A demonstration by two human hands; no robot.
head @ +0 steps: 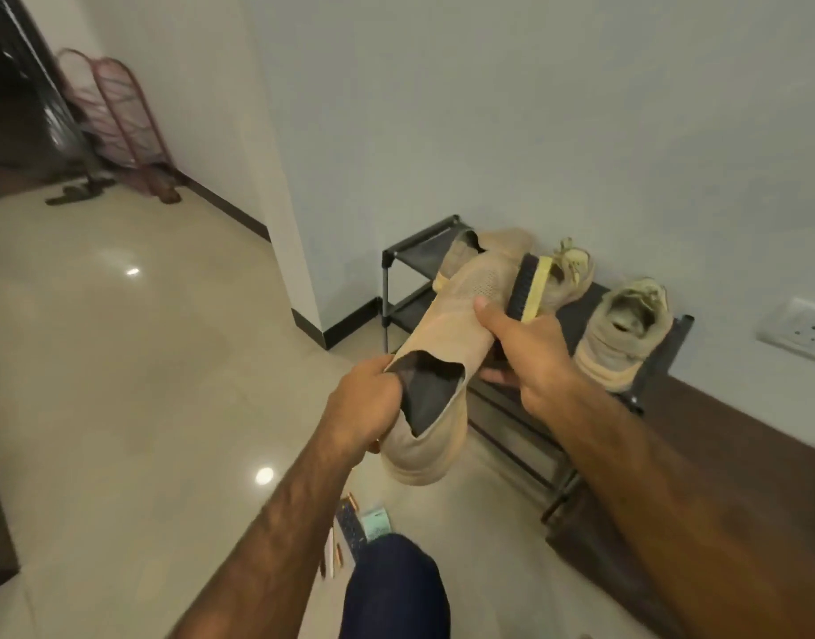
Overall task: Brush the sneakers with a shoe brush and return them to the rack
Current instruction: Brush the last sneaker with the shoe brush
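I'm holding a tan knit sneaker in the middle of the frame, toe pointing away from me and up, heel towards me. Its upper is a fine mesh with small holes near the toe. The lining at the opening is dark grey and the thick sole is the same tan. My left hand grips the heel collar, fingers curled over its edge. My right hand is wrapped round a shoe brush with dark bristles and a pale yellow back. The bristles lie against the right side of the toe area, and my thumb rests on the mesh.

Behind the shoe, a low dark rack stands against a pale wall. A matching tan sneaker sits on its top shelf. To the right of that are two worn laced sneakers; the nearer one rests toe-down over the front edge.

The floor is glossy cream tile with light spots. A wall socket is at the right edge. A pink rack and sandals are in the upper left, by a dark doorway.
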